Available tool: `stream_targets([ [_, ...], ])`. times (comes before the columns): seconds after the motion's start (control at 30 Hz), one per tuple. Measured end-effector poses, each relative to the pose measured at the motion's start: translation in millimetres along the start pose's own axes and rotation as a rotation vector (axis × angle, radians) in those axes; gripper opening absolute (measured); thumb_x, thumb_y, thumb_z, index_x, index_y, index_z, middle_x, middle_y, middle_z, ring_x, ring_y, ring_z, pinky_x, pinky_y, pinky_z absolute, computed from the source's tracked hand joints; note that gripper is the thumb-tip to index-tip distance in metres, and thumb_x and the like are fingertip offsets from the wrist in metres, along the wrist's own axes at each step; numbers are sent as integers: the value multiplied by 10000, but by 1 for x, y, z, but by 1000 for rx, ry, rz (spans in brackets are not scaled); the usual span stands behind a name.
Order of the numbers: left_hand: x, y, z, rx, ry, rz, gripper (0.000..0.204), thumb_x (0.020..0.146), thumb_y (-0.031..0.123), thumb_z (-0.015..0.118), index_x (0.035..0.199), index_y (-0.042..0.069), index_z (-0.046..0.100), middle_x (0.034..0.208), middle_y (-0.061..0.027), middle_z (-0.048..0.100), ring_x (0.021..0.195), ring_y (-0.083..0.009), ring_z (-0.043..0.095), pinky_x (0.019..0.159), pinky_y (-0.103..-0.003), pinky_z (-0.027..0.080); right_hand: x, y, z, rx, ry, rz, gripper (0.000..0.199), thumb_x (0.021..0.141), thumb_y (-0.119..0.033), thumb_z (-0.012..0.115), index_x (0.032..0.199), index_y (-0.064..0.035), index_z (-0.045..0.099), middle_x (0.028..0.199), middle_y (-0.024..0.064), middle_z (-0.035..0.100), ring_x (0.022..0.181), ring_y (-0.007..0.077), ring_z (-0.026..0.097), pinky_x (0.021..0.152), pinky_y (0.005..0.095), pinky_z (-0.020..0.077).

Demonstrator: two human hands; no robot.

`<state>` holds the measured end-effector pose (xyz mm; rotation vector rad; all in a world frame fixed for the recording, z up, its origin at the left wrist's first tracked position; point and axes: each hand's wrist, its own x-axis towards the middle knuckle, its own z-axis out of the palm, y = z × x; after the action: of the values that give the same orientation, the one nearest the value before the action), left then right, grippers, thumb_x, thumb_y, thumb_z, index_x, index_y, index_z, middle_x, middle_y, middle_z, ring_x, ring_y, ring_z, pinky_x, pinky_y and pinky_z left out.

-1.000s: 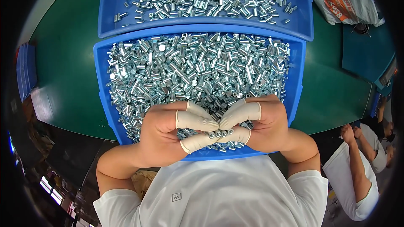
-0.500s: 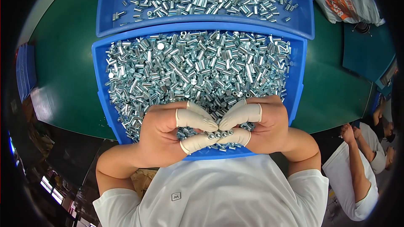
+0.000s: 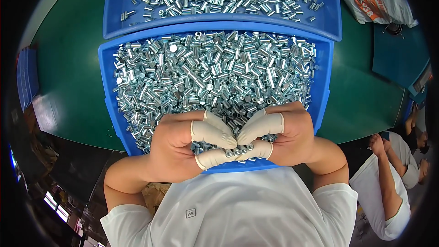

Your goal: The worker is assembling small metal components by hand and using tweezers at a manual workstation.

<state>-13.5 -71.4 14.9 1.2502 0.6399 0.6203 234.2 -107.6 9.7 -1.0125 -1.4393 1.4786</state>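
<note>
My left hand (image 3: 176, 144) and my right hand (image 3: 292, 137) meet over the near edge of a blue bin (image 3: 103, 71). White finger cots cover the thumbs and forefingers. Between the fingertips a short row of small shiny metal cylinders (image 3: 236, 152) is pinched, their round ends turned toward me. Both hands are closed on this row, and the fingertips partly hide it. Below and beyond the hands, a thick layer of similar loose metal cylinders (image 3: 201, 71) fills the bin, lying in all directions.
Behind, a second blue bin (image 3: 109, 18) holds more metal cylinders. Both stand on a green table (image 3: 68, 77). A printed plastic sack (image 3: 377, 0) lies at the far right, above a dark teal panel (image 3: 398, 55). Another person in a white shirt (image 3: 379, 187) sits at the right.
The pinched row has tilted slightly, its right end now higher than its left. Both hands stay almost in place, still together.
</note>
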Motion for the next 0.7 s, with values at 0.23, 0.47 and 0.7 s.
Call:
stream_targets([
  [0.23,0,-2,1,-7,0,27,272,837,25,908,1067,20,762,976,-154,743,842,-197,742,733,-311,589,0,-2,0,-5,4,5,178,811,-34,890,968,-36,804,859,98,792,672,180,751,605,278,585],
  [0.47,-1,-2,2,-57,10,0,279,830,8,908,1063,16,755,985,-160,741,855,-200,744,743,-311,594,0,-4,-3,-15,-16,35,176,814,-44,890,969,-35,806,877,99,800,703,182,773,624,277,597],
  [0.7,0,-2,1,-1,-1,44,272,837,28,909,1068,27,765,984,-155,742,846,-197,747,730,-304,593,0,-4,-3,-8,-37,65,176,812,-30,875,974,-47,809,895,93,804,740,194,783,651,283,604],
])
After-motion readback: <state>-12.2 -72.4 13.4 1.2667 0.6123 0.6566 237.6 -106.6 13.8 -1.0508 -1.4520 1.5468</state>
